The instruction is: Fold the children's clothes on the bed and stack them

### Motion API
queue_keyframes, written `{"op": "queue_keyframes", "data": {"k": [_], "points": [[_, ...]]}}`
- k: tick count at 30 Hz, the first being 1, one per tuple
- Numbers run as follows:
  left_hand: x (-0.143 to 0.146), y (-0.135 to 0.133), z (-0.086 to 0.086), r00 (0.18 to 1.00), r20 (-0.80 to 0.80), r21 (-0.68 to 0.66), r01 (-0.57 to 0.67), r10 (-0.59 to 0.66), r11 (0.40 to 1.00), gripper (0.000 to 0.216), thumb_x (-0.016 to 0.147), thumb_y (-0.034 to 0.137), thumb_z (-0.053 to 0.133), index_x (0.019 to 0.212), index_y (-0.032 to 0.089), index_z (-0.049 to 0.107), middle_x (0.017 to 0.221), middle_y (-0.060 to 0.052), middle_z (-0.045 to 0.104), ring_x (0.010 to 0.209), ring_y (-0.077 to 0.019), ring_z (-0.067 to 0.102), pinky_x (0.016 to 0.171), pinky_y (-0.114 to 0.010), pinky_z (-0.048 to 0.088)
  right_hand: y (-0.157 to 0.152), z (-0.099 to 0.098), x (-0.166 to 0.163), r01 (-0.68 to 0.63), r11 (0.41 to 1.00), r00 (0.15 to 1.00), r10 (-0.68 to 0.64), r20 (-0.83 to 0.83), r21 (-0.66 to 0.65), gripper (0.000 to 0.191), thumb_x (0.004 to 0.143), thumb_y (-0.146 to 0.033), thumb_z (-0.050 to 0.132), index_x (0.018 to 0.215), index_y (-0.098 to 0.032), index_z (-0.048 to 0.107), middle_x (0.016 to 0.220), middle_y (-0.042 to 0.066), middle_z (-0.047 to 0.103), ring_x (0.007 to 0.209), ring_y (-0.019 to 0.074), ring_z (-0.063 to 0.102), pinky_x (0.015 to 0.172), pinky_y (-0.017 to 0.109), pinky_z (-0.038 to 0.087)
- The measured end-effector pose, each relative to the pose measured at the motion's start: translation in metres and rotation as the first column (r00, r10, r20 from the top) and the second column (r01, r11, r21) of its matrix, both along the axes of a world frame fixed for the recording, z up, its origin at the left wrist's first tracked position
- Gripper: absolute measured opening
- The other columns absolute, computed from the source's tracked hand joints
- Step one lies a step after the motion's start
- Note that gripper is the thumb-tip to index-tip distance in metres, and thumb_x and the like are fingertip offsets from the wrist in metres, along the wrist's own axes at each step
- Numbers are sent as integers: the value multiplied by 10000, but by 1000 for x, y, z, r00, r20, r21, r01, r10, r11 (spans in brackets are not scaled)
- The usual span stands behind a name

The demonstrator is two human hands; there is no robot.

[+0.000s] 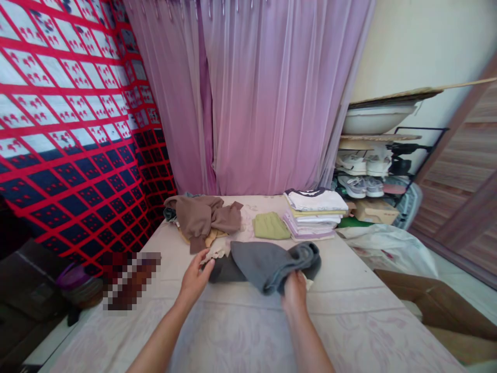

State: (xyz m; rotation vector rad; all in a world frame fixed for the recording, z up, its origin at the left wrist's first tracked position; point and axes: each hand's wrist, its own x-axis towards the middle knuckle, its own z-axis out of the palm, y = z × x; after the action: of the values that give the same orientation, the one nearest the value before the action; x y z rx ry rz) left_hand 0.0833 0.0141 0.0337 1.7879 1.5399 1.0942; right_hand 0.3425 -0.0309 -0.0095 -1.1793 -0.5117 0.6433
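Observation:
A dark grey garment (256,261) lies bunched on the bed, its right end turned over in a thick fold. My right hand (295,291) is closed on that folded end, with the fingertips hidden beneath the cloth. At the garment's left end is my left hand (197,277), thumb and fingers apart and nothing visible between them. Just beyond its fingertips lies a cream, ruffled piece of cloth (218,252). Whether the left fingers touch either cloth I cannot tell.
Brown clothing (202,215) is heaped at the back left. A folded green garment (271,226) sits beside a stack of folded clothes (315,212). Right of the bed stand a shoe rack (365,171) and an open cardboard box (438,300). Purple curtains (264,93) hang behind.

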Motion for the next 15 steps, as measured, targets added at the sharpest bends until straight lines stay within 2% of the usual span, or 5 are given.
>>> {"op": "queue_keyframes", "data": {"k": [2,5,8,10,15], "points": [[-1,-3,-17,994,-92,36,55,-51,998,545,784,425,536,1269,179,510,1298,-122,568,1209,-244,526,1016,-392,415,-2,6,9,-19,1000,984,20,-176,8,483,747,-518,521,1079,-194,649,769,25,717,750,206,667,710,375,537],[9,-10,-27,963,-255,85,115,-90,990,646,753,394,597,1340,168,450,1399,-160,472,1301,-283,432,1079,-447,333,-7,21,18,48,999,970,-43,-240,15,475,699,-503,593,1056,-196,653,787,21,723,752,202,671,693,369,541],[27,-19,-19,917,-397,168,117,-41,979,800,716,368,661,1426,200,333,1489,-170,346,1385,-321,288,1102,-510,261,-11,43,17,107,994,982,-99,-163,38,492,590,-437,716,1003,-173,670,781,27,725,747,201,667,719,354,535],[42,-25,-9,883,-468,247,163,-30,955,895,696,348,695,1463,211,255,1528,-175,261,1418,-329,199,1117,-536,201,-11,59,12,68,995,995,-62,-81,75,490,553,-421,751,957,-151,683,758,37,723,744,208,664,730,355,532],[73,-35,9,836,-547,410,312,-42,857,939,685,318,724,1475,197,230,1544,-205,190,1425,-358,146,1115,-580,145,-3,93,-9,-54,984,998,47,45,169,443,624,-468,708,928,-148,681,759,38,720,767,206,659,746,357,522]]}}
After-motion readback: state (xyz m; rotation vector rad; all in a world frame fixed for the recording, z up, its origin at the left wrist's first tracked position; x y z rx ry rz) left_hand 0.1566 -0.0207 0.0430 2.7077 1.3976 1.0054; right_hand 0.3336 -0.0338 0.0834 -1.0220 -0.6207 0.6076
